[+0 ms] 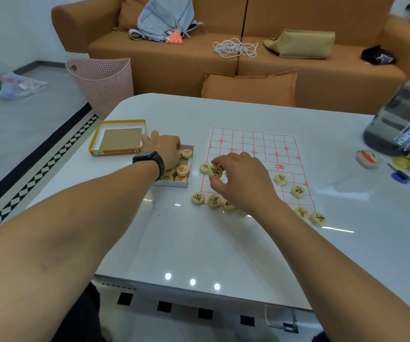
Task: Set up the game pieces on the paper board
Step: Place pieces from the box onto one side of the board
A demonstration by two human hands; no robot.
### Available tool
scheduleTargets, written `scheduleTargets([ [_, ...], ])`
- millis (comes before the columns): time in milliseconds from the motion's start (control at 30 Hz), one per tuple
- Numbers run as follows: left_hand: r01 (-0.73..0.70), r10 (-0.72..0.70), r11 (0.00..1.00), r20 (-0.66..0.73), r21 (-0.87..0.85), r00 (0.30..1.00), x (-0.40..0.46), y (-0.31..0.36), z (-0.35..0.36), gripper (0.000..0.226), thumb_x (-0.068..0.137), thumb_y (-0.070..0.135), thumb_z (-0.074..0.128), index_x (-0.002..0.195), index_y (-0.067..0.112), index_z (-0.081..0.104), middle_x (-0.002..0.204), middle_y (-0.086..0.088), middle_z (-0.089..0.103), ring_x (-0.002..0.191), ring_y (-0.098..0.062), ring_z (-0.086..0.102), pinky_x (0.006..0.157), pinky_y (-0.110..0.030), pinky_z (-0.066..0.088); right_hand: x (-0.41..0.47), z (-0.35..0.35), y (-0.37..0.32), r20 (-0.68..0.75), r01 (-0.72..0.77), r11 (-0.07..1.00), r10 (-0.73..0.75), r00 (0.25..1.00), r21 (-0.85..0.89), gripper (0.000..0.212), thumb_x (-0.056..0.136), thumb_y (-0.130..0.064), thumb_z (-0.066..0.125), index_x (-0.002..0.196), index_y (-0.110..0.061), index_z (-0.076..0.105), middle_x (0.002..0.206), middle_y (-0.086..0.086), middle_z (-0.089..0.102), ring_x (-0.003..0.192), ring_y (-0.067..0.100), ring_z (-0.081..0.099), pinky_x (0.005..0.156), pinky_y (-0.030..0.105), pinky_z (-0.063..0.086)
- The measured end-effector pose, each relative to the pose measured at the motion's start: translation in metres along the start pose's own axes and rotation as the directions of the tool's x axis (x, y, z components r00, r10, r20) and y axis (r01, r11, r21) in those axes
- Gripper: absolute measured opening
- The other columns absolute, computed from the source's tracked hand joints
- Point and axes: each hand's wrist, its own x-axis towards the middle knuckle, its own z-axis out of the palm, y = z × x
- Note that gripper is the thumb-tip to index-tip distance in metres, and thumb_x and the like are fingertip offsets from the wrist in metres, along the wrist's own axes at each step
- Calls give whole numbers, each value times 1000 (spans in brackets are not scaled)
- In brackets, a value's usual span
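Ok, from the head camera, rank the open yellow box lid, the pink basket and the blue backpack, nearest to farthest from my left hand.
1. Yellow box lid, on the table just left of the left hand.
2. Pink basket, on the floor beyond.
3. Blue backpack, on the sofa.

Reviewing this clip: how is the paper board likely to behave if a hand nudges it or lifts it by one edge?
The paper board looks thin and lies flat, so it would probably flop if lifted. On the glossy table it may slide easily. The wooden pieces resting on it likely pin the near part down, but they would shift with it.
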Motion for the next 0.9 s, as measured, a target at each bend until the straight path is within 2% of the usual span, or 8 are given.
scheduleTargets([
  [67, -31, 32, 999, -6, 39, 999, 0, -2, -5, 25, 99, 32, 49, 119, 36, 64, 115, -3, 67, 118, -30, 47, 98, -47, 32, -1, 0, 2, 14, -6, 1000, 6, 1000, -18, 34, 93, -41, 58, 122, -26, 68, 106, -8, 70, 93, 21, 56, 78, 37, 46],
  [133, -54, 53, 999, -107, -8, 993, -3, -9, -8, 31, 99, 37, 50, 126, 35, 65, 118, -4, 65, 114, -30, 52, 96, -44, 40, -2, 1, 2, 20, -10, 1000, 11, 1000, -21, 33, 93, -41, 57, 121, -26, 68, 105, -8, 70, 92, 20, 57, 78, 38, 47],
  [200, -107, 32, 946, -239, -308, 970, -16, -14, -13, 32, 98, 39, 56, 126, 30, 68, 113, -2, 64, 103, -22, 57, 84, -35, 45, -4, 2, 1, 22, -14, 1000, 15, 1000, -26, 32, 93, -41, 57, 119, -26, 68, 103, -7, 70, 91, 20, 57, 77, 38, 47],
  [300, -151, -47, 626, -230, -765, 972, -53, -12, -18, 27, 92, 38, 70, 116, 25, 72, 103, 3, 67, 85, -12, 60, 69, -22, 49, -7, 5, 1, 44, -21, 998, 23, 999, -55, 30, 93, -43, 54, 113, -25, 68, 100, -7, 69, 90, 20, 56, 78, 38, 47],
  [433, -122, 0, 281, -128, -952, 992, -101, -3, -11, 23, 85, 18, 81, 102, 11, 67, 94, -6, 75, 86, -18, 73, 75, -32, 61, -13, 8, 0, 58, -11, 997, 15, 998, -74, 31, 93, -44, 53, 113, -25, 67, 101, -7, 69, 91, 20, 56, 79, 39, 47],
  [500, -121, 87, 204, -105, -971, 991, -112, 6, -9, 24, 84, 7, 81, 98, 7, 61, 98, -8, 76, 91, -20, 75, 81, -37, 62, -17, 6, 2, 56, -7, 998, 11, 998, -66, 31, 93, -42, 56, 117, -26, 68, 105, -7, 69, 92, 21, 56, 79, 38, 45],
  [700, -214, 267, 184, -160, -959, 950, -126, 28, -9, 33, 81, -1, 81, 102, -2, 56, 102, -10, 75, 93, -20, 76, 83, -33, 62, -26, -8, 24, 86, -44, 999, 47, 995, -30, 40, 94, -44, 61, 131, -30, 62, 117, -11, 68, 105, 17, 55, 80, 30, 37],
  [900, -333, 309, 296, -240, -895, 920, -119, 32, 1, 41, 81, 6, 83, 117, 12, 65, 110, -6, 65, 94, -15, 73, 85, -26, 60, -26, -4, 27, 88, -63, 998, 62, 994, 0, 38, 94, -46, 61, 129, -30, 63, 117, -12, 69, 104, 15, 56, 85, 33, 44],
])
